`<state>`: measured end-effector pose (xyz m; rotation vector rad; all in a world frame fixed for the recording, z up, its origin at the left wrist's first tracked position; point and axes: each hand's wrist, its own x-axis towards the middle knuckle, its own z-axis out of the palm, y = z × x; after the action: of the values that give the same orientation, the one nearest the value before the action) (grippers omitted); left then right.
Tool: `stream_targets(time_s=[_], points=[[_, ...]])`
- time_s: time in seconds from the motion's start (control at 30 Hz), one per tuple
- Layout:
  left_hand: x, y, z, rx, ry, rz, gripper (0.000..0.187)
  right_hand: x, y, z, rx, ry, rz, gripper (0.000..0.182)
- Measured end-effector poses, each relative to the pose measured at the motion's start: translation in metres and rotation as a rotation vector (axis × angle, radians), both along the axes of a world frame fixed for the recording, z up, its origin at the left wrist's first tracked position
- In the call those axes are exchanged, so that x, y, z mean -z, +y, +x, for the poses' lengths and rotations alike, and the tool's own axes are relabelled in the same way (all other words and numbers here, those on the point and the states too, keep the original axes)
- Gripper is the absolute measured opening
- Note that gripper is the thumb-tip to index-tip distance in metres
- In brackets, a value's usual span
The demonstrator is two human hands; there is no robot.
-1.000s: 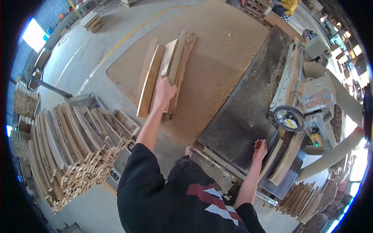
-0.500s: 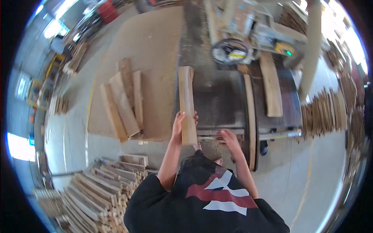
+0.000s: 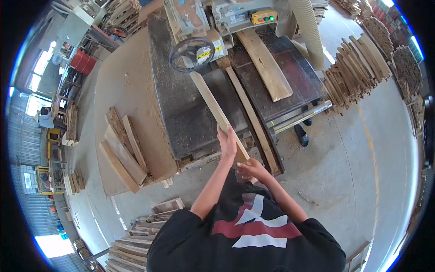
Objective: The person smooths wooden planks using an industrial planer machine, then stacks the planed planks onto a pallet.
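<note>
A long, narrow wooden board (image 3: 212, 104) is in both my hands, turned on its edge and slanting from my waist up toward the machine's handwheel. My left hand (image 3: 227, 144) is closed around its side, partway along. At the near end, my right hand (image 3: 254, 170) has its fingers wrapped on the board. Below it lies the dark machine table (image 3: 188, 129). Just to its right, a wooden strip (image 3: 252, 113) lies along the machine's narrow track.
A black handwheel (image 3: 191, 54) and a yellow button box (image 3: 264, 18) sit on the machine. A wide plank (image 3: 265, 63) lies right of the track. Several loose boards (image 3: 124, 152) rest on the left side panel (image 3: 122, 86). Wood stacks (image 3: 358, 72) stand on both sides.
The board has swung from nearly upright in view to a slant and turned onto its edge. My right hand, free before, has closed on its near end. The view has shifted rightward.
</note>
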<state>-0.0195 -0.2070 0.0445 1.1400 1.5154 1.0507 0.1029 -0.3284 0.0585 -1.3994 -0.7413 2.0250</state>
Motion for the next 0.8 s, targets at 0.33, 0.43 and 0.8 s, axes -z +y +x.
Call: stream_targets(time_s=[0.33, 0.43, 0.8], points=[[-0.011, -0.017, -0.001, -0.120, -0.057, -0.020, 0.067, -0.018, -0.014, 0.008, -0.043, -0.640, 0.738, 0.058], [-0.001, -0.037, -0.002, -0.107, 0.360, -0.075, 0.063, 0.027, -0.026, 0.009, -0.201, -0.593, 0.825, 0.048], [0.041, 0.041, 0.051, 0.102, 0.860, 0.213, 0.052, 0.062, 0.013, -0.012, 0.262, 0.143, -0.234, 0.053]])
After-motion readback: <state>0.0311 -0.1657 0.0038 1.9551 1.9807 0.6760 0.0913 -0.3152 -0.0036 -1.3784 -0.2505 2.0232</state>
